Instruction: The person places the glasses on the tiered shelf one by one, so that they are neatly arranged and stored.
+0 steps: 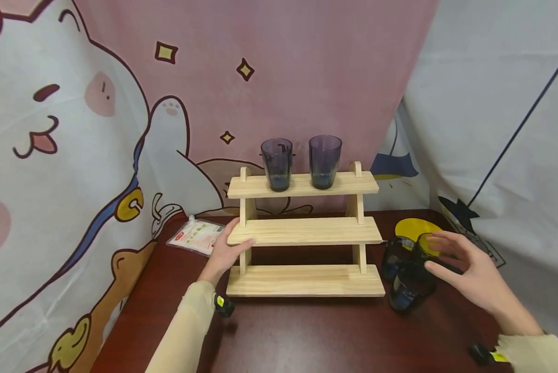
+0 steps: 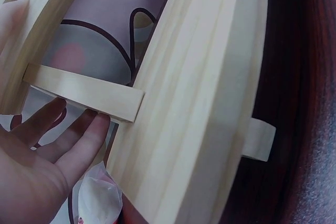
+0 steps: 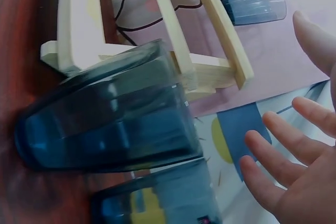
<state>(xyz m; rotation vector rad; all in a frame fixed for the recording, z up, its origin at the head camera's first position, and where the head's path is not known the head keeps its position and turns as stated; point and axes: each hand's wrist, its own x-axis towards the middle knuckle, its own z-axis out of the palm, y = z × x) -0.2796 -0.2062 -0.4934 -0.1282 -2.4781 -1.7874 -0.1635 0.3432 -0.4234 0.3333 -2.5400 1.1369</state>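
Note:
A three-tier wooden display shelf [image 1: 306,231] stands on the table. My left hand [image 1: 224,253] grips the left end of its middle tier, thumb over the board and fingers beneath, by the side support [image 2: 84,90]. Two blue-tinted glasses, a left glass [image 1: 277,165] and a right glass [image 1: 325,161], stand upright on the top tier. To the right of the shelf, dark blue glasses cluster on the table, the front glass [image 1: 411,290] nearest me. My right hand [image 1: 470,269] is beside these glasses with fingers spread; a gap shows between it and the large glass [image 3: 110,114] in the right wrist view.
Behind the shelf's left side lies a white printed packet [image 1: 197,235]. A pink and white cartoon cloth [image 1: 344,67] hangs behind the table, with another white cloth [image 1: 507,129] along the right. The reddish-brown tabletop [image 1: 302,331] extends in front of the shelf.

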